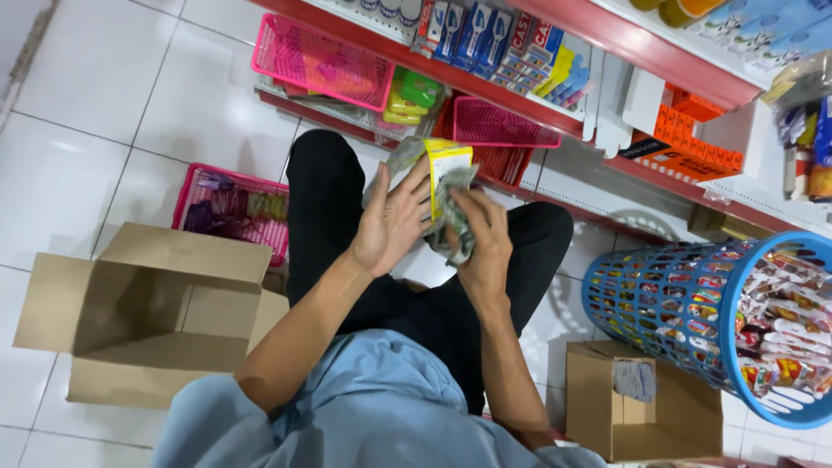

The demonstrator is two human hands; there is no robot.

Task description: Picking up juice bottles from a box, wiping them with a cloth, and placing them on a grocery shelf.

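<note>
My left hand (pixel 392 221) and my right hand (pixel 482 232) both grip a stack of small grey and yellow packets (pixel 446 169), held above my knees in black trousers. The left palm presses the stack's left side with fingers spread along it. From the right, my other hand's fingers curl around the lower packets. I am crouched on white floor tiles in front of low red shop shelves (pixel 607 39).
An open empty cardboard box (pixel 143 316) lies at my left. A pink basket (pixel 230 208) of goods sits on the floor behind it. More pink baskets (pixel 322 62) stand on the shelf. At right are a blue mesh bin (pixel 737 321) full of packets and a small cardboard box (pixel 641 403).
</note>
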